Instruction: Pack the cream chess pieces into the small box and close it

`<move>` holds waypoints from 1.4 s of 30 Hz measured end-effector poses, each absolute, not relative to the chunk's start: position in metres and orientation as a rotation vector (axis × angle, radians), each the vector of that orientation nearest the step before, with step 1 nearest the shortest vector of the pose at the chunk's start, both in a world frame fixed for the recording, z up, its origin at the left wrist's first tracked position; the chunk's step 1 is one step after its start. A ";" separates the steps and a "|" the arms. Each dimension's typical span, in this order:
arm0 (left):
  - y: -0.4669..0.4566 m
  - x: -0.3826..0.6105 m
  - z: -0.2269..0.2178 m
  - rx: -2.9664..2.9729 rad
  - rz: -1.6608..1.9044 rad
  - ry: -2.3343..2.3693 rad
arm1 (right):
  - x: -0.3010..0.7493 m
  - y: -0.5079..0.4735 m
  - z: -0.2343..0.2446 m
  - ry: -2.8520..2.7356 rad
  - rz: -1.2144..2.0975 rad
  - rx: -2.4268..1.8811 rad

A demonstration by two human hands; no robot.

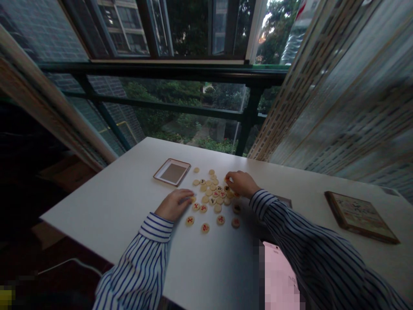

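Several round wooden game discs [213,196] with red or black characters lie scattered on a white table [122,202]. My left hand [176,203] rests at the left edge of the heap, fingers curled over a disc. At the heap's right side my right hand [240,183] has its fingers bent down, pinching among the discs. Both arms wear blue-and-white striped sleeves.
A shallow wooden box tray [172,172] lies just behind and left of the discs. Near the table's right edge sits a folded wooden game board [359,216]. A pink blurred patch [279,275] lies at the near edge. A window railing [167,71] runs behind the table.
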State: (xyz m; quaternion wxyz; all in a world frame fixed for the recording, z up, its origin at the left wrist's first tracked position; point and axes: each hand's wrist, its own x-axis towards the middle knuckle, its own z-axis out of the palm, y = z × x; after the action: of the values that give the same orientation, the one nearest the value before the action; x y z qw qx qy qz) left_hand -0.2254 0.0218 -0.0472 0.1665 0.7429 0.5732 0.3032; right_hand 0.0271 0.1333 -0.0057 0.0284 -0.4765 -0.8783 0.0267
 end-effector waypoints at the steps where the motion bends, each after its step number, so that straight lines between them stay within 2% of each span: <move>1: 0.022 -0.226 -0.050 2.133 0.854 1.619 | 0.027 0.134 -0.006 -2.722 0.078 -1.472; 16: 0.027 -0.229 -0.069 2.180 0.991 1.544 | 0.027 0.133 -0.004 -2.726 0.076 -1.394; 28: 0.028 -0.222 -0.051 1.127 1.364 1.544 | 0.004 0.115 0.007 -2.638 0.095 -1.124; 42: 0.026 -0.214 -0.045 0.589 1.432 1.216 | -0.024 0.097 0.011 -2.624 0.180 -0.845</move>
State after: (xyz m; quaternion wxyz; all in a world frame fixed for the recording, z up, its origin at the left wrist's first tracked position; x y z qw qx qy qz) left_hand -0.2140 0.0261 -0.0452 0.5535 0.2491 0.5143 0.6058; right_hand -0.0242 0.0972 0.0114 0.1883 -0.3005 -0.9328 0.0641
